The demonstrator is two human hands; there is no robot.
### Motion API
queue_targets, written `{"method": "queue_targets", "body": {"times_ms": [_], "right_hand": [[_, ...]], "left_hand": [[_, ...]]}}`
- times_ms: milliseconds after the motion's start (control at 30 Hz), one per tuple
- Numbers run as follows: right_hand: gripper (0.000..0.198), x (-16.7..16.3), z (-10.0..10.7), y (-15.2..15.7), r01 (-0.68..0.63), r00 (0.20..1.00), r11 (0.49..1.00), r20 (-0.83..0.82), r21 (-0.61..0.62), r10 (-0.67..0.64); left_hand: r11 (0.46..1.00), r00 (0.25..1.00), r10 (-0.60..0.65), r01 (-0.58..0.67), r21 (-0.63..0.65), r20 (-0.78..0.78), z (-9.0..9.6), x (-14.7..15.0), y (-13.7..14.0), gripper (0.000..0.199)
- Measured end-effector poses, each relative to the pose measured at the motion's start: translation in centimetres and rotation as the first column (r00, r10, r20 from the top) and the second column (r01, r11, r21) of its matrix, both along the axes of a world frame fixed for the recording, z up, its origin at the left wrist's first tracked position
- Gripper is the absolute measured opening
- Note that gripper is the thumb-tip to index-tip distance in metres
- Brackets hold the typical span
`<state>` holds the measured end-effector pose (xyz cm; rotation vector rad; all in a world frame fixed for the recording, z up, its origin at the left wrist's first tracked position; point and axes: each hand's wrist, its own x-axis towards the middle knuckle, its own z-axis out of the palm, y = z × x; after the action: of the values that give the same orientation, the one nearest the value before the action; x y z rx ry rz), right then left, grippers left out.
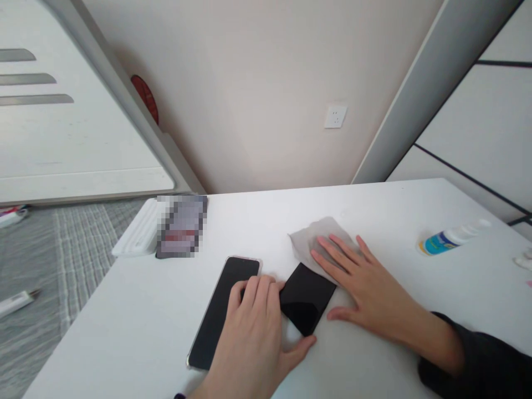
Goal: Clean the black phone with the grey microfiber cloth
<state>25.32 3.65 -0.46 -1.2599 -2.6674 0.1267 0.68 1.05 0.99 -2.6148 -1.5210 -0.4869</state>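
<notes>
A glossy black flat panel lies on the white table, turned so one corner points toward me. My left hand grips it by its left side, fingers bent at the edge and thumb at the near corner. Over the panel's far part and the tabletop behind it spreads a thin grey cloth. My right hand rests flat on that cloth with its fingers spread. A black smartphone in a clear case lies left of the panel, partly hidden behind my left hand.
A small bottle with a blue label stands on the right of the table. At the far left edge are a white case and a blurred-out flat item. A grey bedspread and a wall socket lie beyond.
</notes>
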Motion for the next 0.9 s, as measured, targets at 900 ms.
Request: {"method": "queue_targets", "body": {"times_ms": [900], "right_hand": [[0.103, 0.3, -0.5, 0.0, -0.012, 1.0, 0.999, 0.018, 0.043, 0.011]], "left_hand": [[0.991, 0.999, 0.03, -0.033, -0.129, -0.025, 0.1, 0.1, 0.2, 0.125]]}}
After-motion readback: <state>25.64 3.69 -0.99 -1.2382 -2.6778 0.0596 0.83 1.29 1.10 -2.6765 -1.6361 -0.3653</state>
